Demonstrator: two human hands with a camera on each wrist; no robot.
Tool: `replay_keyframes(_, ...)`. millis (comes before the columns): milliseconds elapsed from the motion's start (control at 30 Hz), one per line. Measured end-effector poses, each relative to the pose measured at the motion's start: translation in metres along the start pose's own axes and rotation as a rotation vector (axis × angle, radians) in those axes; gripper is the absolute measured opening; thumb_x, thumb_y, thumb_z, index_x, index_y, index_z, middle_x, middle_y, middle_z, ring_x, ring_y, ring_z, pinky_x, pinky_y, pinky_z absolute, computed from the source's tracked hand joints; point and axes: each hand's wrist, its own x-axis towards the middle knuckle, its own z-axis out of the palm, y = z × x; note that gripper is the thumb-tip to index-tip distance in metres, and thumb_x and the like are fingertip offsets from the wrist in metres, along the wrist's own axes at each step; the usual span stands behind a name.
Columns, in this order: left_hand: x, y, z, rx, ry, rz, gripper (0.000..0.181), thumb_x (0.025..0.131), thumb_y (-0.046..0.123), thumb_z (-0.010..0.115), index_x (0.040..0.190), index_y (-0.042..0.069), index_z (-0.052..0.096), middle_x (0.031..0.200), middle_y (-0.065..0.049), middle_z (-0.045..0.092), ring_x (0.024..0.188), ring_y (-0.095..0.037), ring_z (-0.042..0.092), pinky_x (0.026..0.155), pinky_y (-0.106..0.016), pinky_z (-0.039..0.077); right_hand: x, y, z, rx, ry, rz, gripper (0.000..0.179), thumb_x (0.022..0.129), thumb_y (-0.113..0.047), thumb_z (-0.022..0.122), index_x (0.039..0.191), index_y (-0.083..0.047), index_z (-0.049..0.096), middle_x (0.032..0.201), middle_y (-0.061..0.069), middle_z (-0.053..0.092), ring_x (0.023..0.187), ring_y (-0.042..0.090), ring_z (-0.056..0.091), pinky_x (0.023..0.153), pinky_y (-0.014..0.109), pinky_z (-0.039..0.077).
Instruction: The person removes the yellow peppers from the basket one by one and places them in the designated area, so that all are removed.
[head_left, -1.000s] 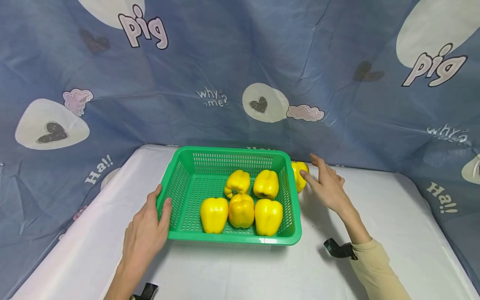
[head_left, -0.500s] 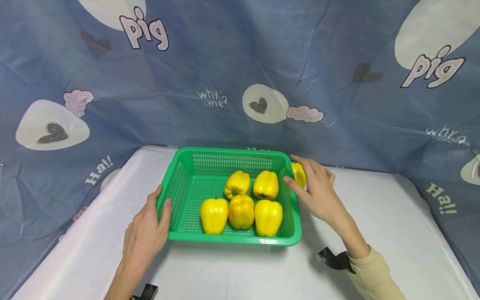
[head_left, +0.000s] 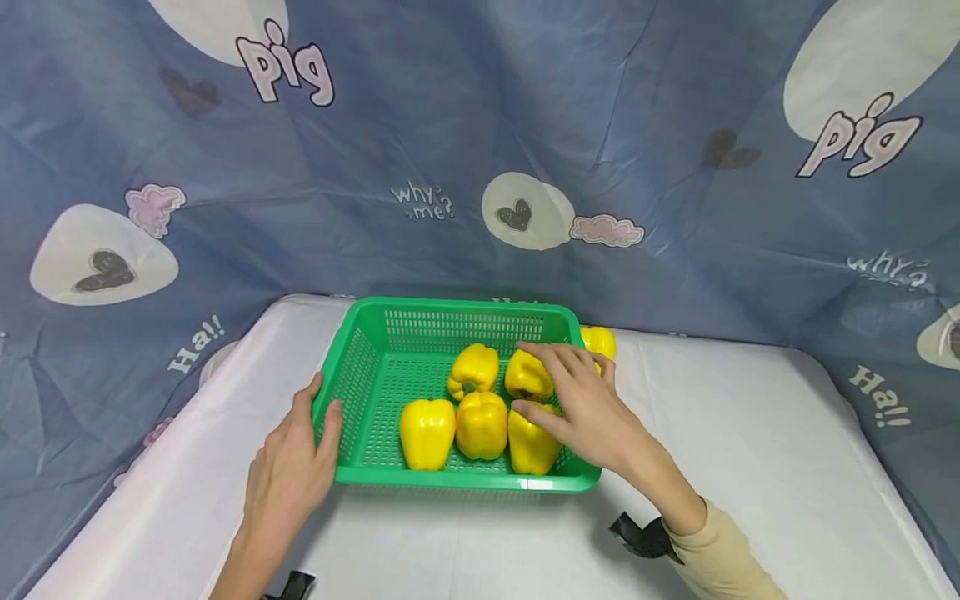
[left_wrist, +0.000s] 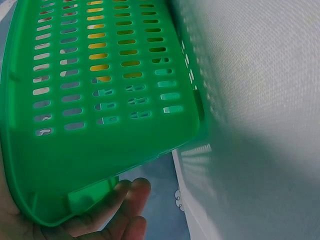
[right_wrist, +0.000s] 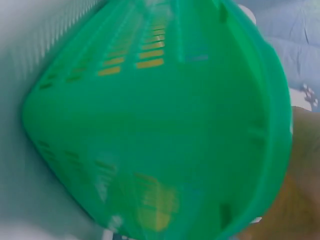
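Observation:
A green plastic basket (head_left: 465,477) with slotted walls holds several yellow bell peppers, one of them a front pepper (head_left: 427,433). My left hand (head_left: 291,458) holds the basket's left rim, thumb over the edge; the left wrist view shows the fingers (left_wrist: 135,197) by the rim. Above the basket's right side hovers my right hand (head_left: 588,408), fingers spread over the back right pepper (head_left: 525,375) and the front right pepper (head_left: 531,446). It partly hides both, and contact cannot be told. Another yellow bell pepper (head_left: 600,337) sits outside, beyond the right wall, partly covered.
A white cloth (head_left: 750,433) covers the table. Behind it hangs a blue printed curtain (head_left: 420,108), close to the basket's back wall. A dark wrist strap device (head_left: 641,537) is on the right wrist. The right wrist view is blurred.
My right hand has moved left, from beside the outside pepper, across the basket's right rim and over the peppers inside. My left hand and the basket have stayed in place.

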Motion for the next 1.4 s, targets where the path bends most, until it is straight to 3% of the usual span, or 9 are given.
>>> replay_keyframes(367, 0.000, 0.000, 0.001, -0.001, 0.005, -0.001, 0.062, 0.115, 0.045, 0.038, 0.164, 0.005, 0.041, 0.157, -0.027, 0.056, 0.113, -0.062, 0.069, 0.075, -0.069, 0.056, 0.000, -0.019, 0.015, -0.059, -0.056, -0.100, 0.071, 0.098, -0.046, 0.079, 0.159, -0.027, 0.049, 0.153, 0.003, 0.061, 0.146, 0.030, 0.051, 0.117, 0.070, 0.030)
replay_keyframes(600, 0.001, -0.001, 0.001, -0.001, 0.013, 0.003, 0.062, 0.115, 0.045, 0.038, 0.164, 0.006, 0.042, 0.158, -0.026, 0.056, 0.114, -0.062, 0.068, 0.076, -0.070, 0.055, 0.005, -0.027, 0.021, -0.092, -0.146, -0.160, 0.073, 0.095, -0.041, 0.083, 0.160, -0.034, 0.050, 0.158, 0.003, 0.058, 0.149, 0.035, 0.050, 0.113, 0.069, 0.032)
replay_keyframes(800, 0.000, -0.001, 0.001, -0.005, 0.013, 0.008, 0.062, 0.116, 0.044, 0.039, 0.163, 0.005, 0.042, 0.157, -0.027, 0.057, 0.114, -0.062, 0.069, 0.075, -0.069, 0.056, 0.009, -0.031, 0.029, -0.127, -0.197, -0.197, 0.061, 0.094, -0.038, 0.085, 0.149, -0.034, 0.060, 0.154, 0.005, 0.062, 0.146, 0.039, 0.052, 0.113, 0.067, 0.033)
replay_keyframes(1033, 0.000, -0.001, 0.001, -0.007, 0.016, 0.012, 0.061, 0.116, 0.044, 0.039, 0.163, 0.005, 0.042, 0.157, -0.028, 0.057, 0.114, -0.062, 0.069, 0.076, -0.070, 0.055, 0.011, -0.031, 0.036, -0.144, -0.218, -0.207, 0.054, 0.093, -0.039, 0.086, 0.143, -0.033, 0.066, 0.155, 0.006, 0.062, 0.144, 0.040, 0.053, 0.115, 0.064, 0.035)
replay_keyframes(1400, -0.001, -0.001, 0.000, 0.002, -0.008, -0.009, 0.062, 0.116, 0.046, 0.037, 0.165, 0.007, 0.040, 0.159, -0.025, 0.055, 0.115, -0.062, 0.068, 0.078, -0.070, 0.055, 0.015, -0.030, 0.039, -0.158, -0.263, -0.204, 0.060, 0.093, -0.036, 0.087, 0.148, -0.033, 0.064, 0.159, 0.007, 0.059, 0.146, 0.041, 0.052, 0.118, 0.067, 0.033)
